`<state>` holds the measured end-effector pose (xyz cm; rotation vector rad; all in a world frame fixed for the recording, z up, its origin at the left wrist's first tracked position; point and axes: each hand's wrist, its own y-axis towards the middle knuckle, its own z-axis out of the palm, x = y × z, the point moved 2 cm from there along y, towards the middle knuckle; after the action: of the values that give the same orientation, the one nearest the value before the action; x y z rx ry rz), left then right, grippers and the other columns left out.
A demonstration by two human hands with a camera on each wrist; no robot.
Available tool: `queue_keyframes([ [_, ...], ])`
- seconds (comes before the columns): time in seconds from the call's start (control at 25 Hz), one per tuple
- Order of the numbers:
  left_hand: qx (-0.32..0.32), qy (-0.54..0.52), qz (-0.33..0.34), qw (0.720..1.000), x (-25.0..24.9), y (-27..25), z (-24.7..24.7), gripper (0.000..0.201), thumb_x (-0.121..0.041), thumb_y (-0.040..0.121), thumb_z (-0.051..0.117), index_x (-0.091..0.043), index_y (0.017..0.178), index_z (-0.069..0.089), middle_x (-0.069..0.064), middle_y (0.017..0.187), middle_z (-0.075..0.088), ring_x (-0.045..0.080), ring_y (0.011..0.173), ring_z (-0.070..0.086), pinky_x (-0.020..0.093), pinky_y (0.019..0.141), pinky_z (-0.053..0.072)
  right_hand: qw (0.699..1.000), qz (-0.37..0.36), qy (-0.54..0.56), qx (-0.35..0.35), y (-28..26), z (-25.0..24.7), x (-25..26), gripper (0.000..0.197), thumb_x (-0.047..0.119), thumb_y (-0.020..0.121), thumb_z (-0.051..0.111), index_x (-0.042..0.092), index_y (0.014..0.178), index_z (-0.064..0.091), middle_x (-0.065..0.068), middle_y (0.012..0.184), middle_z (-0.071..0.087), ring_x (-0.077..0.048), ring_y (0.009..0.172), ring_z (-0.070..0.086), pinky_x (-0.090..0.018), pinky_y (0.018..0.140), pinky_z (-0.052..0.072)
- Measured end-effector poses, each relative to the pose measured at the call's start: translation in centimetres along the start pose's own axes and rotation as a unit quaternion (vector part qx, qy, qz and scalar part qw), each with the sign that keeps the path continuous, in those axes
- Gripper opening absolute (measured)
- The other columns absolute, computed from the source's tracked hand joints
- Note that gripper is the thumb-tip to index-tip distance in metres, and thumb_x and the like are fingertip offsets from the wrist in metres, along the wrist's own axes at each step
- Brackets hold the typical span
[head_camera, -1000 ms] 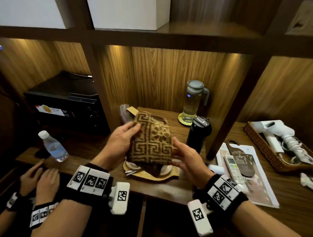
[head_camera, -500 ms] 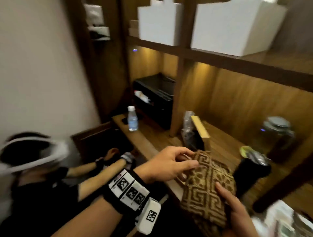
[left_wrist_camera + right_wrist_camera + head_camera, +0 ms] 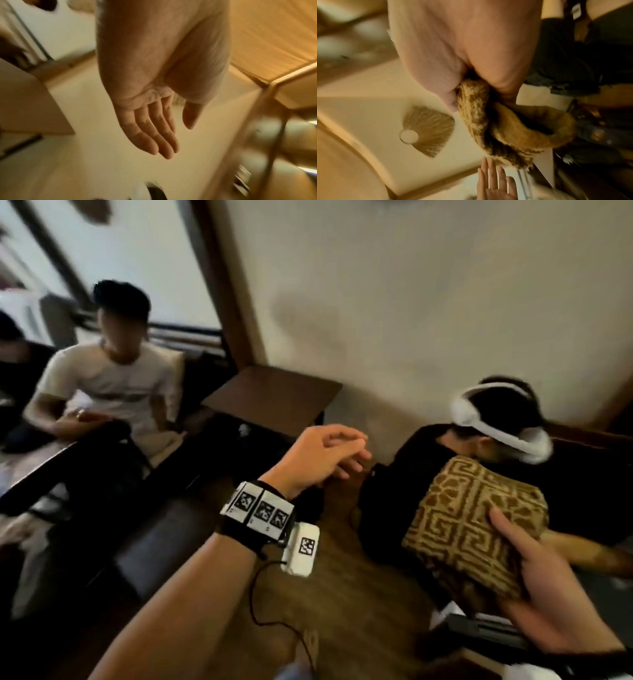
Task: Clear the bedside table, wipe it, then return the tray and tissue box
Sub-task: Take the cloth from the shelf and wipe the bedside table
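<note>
R hand [image 3: 561,594] grips the folded brown-and-tan key-pattern woven cloth [image 3: 476,529] from below, thumb on top. L hand [image 3: 325,460] is free, fingers loose, ahead at mid-height. Beyond sits a small dark wooden surface [image 3: 274,398] by the wall. Best approach, imo: keep the cloth bunched, wipe w/ flat even strokes.

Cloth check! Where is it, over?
Right hand grips patterned cloth. Left hand open, empty. Dark side table ahead, bare. Seated person with headset close by.
</note>
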<state>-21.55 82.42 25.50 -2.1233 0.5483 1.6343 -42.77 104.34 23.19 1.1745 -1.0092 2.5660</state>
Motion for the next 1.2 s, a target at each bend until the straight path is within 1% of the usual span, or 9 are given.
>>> queue_keyframes([
  [0.2, -0.131, -0.008, -0.086, 0.988, 9.5, 2.2, -17.4, 0.019, -0.023, 0.104, 0.065, -0.016, 0.119, 0.074, 0.004, 0.102, 0.084, 0.024, 0.089, 0.079, 0.035, 0.074, 0.061, 0.99, 0.112, -0.082, 0.027, 12.3, 14.1, -8.7, 0.035, 0.031, 0.099, 0.065, 0.013, 0.129, 0.072, -0.017, 0.116, 0.082, -0.04, 0.106, 0.078, -0.054, 0.107, 0.053],
  [0.32, -0.15, -0.007, -0.125, 0.981, 15.4, 6.1, -24.7, 0.026, -0.023, 0.102, 0.069, -0.018, 0.127, 0.072, 0.002, 0.107, 0.083, 0.024, 0.102, 0.079, 0.041, 0.087, 0.063, 0.984, 0.131, -0.118, 0.021, 19.2, 21.2, -12.9, 0.031, 0.024, 0.104, 0.059, 0.005, 0.126, 0.071, -0.02, 0.11, 0.082, -0.039, 0.101, 0.078, -0.049, 0.091, 0.057],
  [0.44, -0.146, -0.016, -0.153, 0.977, 19.6, 10.8, -30.5, 0.035, -0.026, 0.1, 0.071, -0.025, 0.135, 0.068, -0.004, 0.118, 0.08, 0.017, 0.113, 0.075, 0.042, 0.098, 0.062, 0.978, 0.154, -0.138, 0.016, 25.8, 27.1, -14.6, 0.034, 0.02, 0.105, 0.057, 0.004, 0.133, 0.067, -0.022, 0.118, 0.08, -0.037, 0.099, 0.08, -0.048, 0.088, 0.059],
  [0.68, -0.095, 0.043, -0.195, 0.975, 23.8, 22.9, -38.9, 0.047, -0.035, 0.097, 0.074, -0.031, 0.142, 0.063, -0.009, 0.132, 0.072, 0.006, 0.121, 0.066, 0.036, 0.107, 0.055, 0.977, 0.164, -0.133, -0.007, 38.3, 32.5, -14.8, 0.034, 0.024, 0.107, 0.054, 0.005, 0.131, 0.07, -0.023, 0.122, 0.078, -0.042, 0.106, 0.078, -0.053, 0.094, 0.058],
  [0.88, -0.081, 0.125, -0.243, 0.959, 26.7, 35.6, -46.5, 0.06, -0.046, 0.094, 0.075, -0.03, 0.149, 0.056, -0.006, 0.145, 0.064, 0.013, 0.135, 0.058, 0.032, 0.109, 0.046, 0.974, 0.163, -0.153, -0.045, 52.7, 35.2, -12.7, 0.036, 0.028, 0.108, 0.055, 0.007, 0.134, 0.068, -0.022, 0.124, 0.078, -0.043, 0.118, 0.07, -0.056, 0.097, 0.056],
  [1.0, -0.071, 0.181, -0.287, 0.938, 28.5, 41.5, -50.6, 0.068, -0.051, 0.092, 0.075, -0.029, 0.152, 0.052, -0.004, 0.149, 0.059, 0.018, 0.14, 0.055, 0.035, 0.113, 0.044, 0.969, 0.15, -0.192, -0.042, 60.7, 38.2, -10.8, 0.038, 0.031, 0.108, 0.055, 0.011, 0.14, 0.064, -0.019, 0.131, 0.074, -0.041, 0.124, 0.067, -0.061, 0.108, 0.051],
  [1.08, -0.072, 0.236, -0.303, 0.921, 30.7, 45.6, -53.4, 0.076, -0.055, 0.089, 0.076, -0.026, 0.155, 0.05, 0.0, 0.155, 0.056, 0.022, 0.143, 0.053, 0.04, 0.117, 0.044, 0.956, 0.119, -0.268, -0.035, 65.9, 41.3, -9.8, 0.037, 0.036, 0.108, 0.054, 0.017, 0.139, 0.063, -0.015, 0.133, 0.072, -0.037, 0.126, 0.065, -0.06, 0.113, 0.048],
  [1.12, -0.071, 0.264, -0.312, 0.91, 32.0, 47.4, -54.4, 0.081, -0.056, 0.088, 0.076, -0.025, 0.157, 0.048, 0.002, 0.158, 0.054, 0.024, 0.144, 0.052, 0.043, 0.119, 0.043, 0.938, 0.087, -0.335, -0.037, 68.3, 42.7, -9.5, 0.034, 0.041, 0.108, 0.053, 0.021, 0.133, 0.065, -0.012, 0.126, 0.073, -0.034, 0.12, 0.067, -0.055, 0.108, 0.052],
  [1.2, -0.066, 0.311, -0.337, 0.886, 34.8, 50.2, -56.2, 0.088, -0.057, 0.086, 0.078, -0.023, 0.159, 0.043, 0.005, 0.162, 0.048, 0.028, 0.148, 0.048, 0.046, 0.121, 0.041, 0.868, -0.001, -0.494, -0.049, 72.6, 45.1, -9.4, 0.033, 0.044, 0.109, 0.047, 0.023, 0.13, 0.063, -0.01, 0.108, 0.073, -0.029, 0.098, 0.07, -0.041, 0.087, 0.057],
])
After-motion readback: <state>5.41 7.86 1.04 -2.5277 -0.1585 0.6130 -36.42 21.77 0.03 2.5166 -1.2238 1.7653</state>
